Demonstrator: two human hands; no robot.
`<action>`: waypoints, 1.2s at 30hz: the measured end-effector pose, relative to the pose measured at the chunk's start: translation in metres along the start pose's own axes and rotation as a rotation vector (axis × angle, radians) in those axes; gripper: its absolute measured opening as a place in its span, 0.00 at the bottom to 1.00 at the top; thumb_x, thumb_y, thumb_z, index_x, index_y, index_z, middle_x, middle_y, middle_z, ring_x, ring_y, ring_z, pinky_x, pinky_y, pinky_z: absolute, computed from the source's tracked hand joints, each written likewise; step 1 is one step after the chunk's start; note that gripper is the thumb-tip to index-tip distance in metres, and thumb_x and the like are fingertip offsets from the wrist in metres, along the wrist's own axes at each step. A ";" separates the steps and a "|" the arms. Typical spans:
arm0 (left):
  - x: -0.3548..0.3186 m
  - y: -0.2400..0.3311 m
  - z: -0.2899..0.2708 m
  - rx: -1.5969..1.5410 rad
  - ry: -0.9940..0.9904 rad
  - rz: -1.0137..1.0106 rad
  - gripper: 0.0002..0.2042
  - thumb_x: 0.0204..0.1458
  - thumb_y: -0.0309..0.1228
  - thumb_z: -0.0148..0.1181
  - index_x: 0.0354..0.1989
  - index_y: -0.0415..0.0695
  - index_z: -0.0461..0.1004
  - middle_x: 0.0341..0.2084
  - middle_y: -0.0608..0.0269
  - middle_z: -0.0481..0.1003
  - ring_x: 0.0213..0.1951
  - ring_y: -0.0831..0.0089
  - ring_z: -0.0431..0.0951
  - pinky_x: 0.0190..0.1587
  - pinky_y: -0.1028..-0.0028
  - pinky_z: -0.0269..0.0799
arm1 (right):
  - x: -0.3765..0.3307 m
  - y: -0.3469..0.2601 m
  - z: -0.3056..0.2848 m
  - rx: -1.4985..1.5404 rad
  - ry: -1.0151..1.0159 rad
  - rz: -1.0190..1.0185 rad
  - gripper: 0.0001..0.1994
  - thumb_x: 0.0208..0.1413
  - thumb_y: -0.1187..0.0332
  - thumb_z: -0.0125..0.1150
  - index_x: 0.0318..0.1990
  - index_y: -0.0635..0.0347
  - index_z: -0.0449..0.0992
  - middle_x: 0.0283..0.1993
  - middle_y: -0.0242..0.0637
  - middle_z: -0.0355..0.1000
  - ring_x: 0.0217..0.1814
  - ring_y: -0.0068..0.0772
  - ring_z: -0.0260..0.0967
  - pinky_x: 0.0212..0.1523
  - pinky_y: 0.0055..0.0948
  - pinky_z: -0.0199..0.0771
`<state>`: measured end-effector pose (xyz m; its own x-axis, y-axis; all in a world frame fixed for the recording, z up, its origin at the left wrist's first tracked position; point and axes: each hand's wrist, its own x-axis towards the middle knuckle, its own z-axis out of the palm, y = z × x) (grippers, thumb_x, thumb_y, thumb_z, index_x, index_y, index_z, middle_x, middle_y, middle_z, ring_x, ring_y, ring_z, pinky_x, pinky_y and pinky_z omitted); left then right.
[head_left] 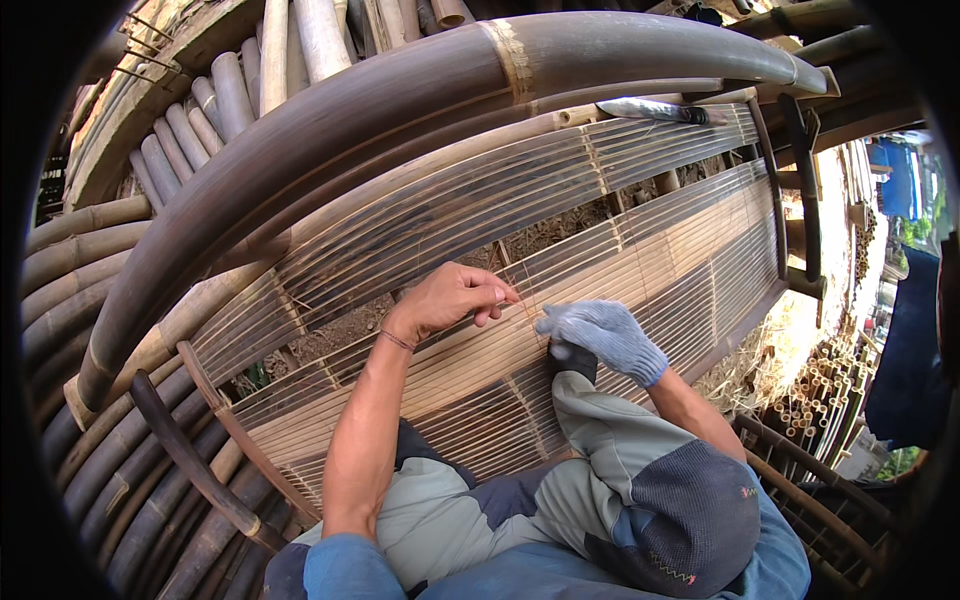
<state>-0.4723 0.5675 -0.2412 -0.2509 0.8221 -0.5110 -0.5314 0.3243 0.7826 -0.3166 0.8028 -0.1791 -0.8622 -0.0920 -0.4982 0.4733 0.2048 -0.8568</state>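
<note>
There are no boxes, bags or packs to see here. There are no labels, signs or screens in the picture either.

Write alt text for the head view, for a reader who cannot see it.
A person's bare left hand and gloved right hand meet fingertip to fingertip over a bamboo slat panel, seemingly pinching a thin strand. A knee rests on the slats. A knife lies on the panel's far edge, with thick bamboo poles beyond.
</note>
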 end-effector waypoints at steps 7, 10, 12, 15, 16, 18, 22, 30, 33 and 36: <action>0.038 -0.014 0.019 -0.424 0.535 -0.052 0.13 0.58 0.28 0.59 0.49 0.35 0.73 0.33 0.59 0.81 0.34 0.73 0.83 0.40 0.76 0.77 | -0.251 -0.009 -0.115 0.567 0.694 0.004 0.13 0.68 0.56 0.52 0.34 0.54 0.71 0.12 0.16 0.49 0.10 0.13 0.47 0.29 0.30 0.78; 0.044 -0.018 0.032 -0.174 0.749 0.059 0.12 0.54 0.29 0.57 0.43 0.32 0.76 0.32 0.48 0.81 0.35 0.61 0.83 0.38 0.68 0.77 | -0.381 -0.005 -0.182 -0.500 0.830 0.382 0.12 0.63 0.65 0.56 0.29 0.59 0.71 0.21 0.30 0.60 0.21 0.20 0.63 0.23 0.22 0.68; 0.041 -0.022 0.038 0.269 0.838 0.110 0.15 0.56 0.33 0.54 0.44 0.31 0.76 0.33 0.42 0.81 0.38 0.53 0.83 0.42 0.61 0.76 | -0.456 0.005 -0.214 -0.865 0.863 0.766 0.15 0.58 0.64 0.60 0.24 0.67 0.72 0.22 0.36 0.67 0.21 0.28 0.64 0.25 0.32 0.68; 0.034 -0.030 0.042 0.531 0.841 0.108 0.18 0.60 0.38 0.49 0.40 0.33 0.77 0.36 0.37 0.79 0.41 0.44 0.80 0.49 0.54 0.72 | -0.517 0.020 -0.225 -1.458 0.885 1.267 0.13 0.54 0.61 0.61 0.29 0.63 0.78 0.26 0.46 0.73 0.31 0.45 0.74 0.37 0.43 0.73; 0.035 -0.033 0.044 0.586 0.775 0.033 0.18 0.60 0.39 0.48 0.38 0.35 0.77 0.36 0.39 0.79 0.41 0.43 0.80 0.49 0.53 0.71 | -0.512 0.025 -0.219 -1.479 0.958 1.539 0.12 0.52 0.62 0.60 0.28 0.62 0.78 0.28 0.45 0.74 0.35 0.48 0.75 0.37 0.45 0.74; 0.036 -0.040 0.048 0.713 0.715 -0.119 0.19 0.62 0.41 0.47 0.34 0.38 0.78 0.36 0.41 0.80 0.41 0.43 0.79 0.51 0.51 0.69 | -0.451 0.044 -0.202 -1.670 0.750 1.663 0.09 0.52 0.61 0.62 0.34 0.54 0.81 0.42 0.44 0.75 0.49 0.46 0.74 0.48 0.40 0.75; 0.039 -0.052 0.058 0.826 0.714 -0.089 0.21 0.65 0.43 0.42 0.33 0.40 0.78 0.33 0.44 0.80 0.41 0.44 0.79 0.49 0.47 0.65 | -0.206 0.075 -0.137 -1.348 0.716 0.413 0.25 0.52 0.60 0.66 0.56 0.59 0.73 0.57 0.50 0.70 0.61 0.51 0.65 0.61 0.43 0.66; 0.040 -0.048 0.054 0.813 0.652 -0.198 0.21 0.65 0.44 0.43 0.34 0.42 0.79 0.31 0.45 0.80 0.39 0.45 0.78 0.48 0.50 0.63 | 0.068 0.042 0.032 -1.082 0.279 -0.197 0.17 0.54 0.55 0.67 0.41 0.57 0.72 0.42 0.43 0.72 0.45 0.48 0.71 0.44 0.44 0.73; 0.044 -0.042 0.051 0.806 0.574 -0.277 0.20 0.65 0.44 0.43 0.38 0.42 0.78 0.34 0.45 0.80 0.41 0.45 0.78 0.50 0.49 0.60 | 0.072 0.024 0.029 -0.755 0.234 -0.027 0.16 0.57 0.55 0.63 0.34 0.60 0.72 0.31 0.41 0.73 0.32 0.47 0.73 0.33 0.44 0.73; 0.047 -0.041 0.049 0.758 0.606 -0.306 0.19 0.64 0.43 0.43 0.50 0.45 0.76 0.39 0.44 0.80 0.46 0.45 0.77 0.54 0.48 0.57 | 0.066 0.015 -0.001 -0.062 -0.170 0.598 0.18 0.61 0.55 0.59 0.33 0.66 0.74 0.23 0.37 0.72 0.24 0.40 0.73 0.25 0.42 0.72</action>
<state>-0.4227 0.6157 -0.2792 -0.6698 0.3474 -0.6562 -0.0412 0.8651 0.5000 -0.3666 0.8010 -0.2246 -0.4084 -0.0967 -0.9077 0.8491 0.3247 -0.4166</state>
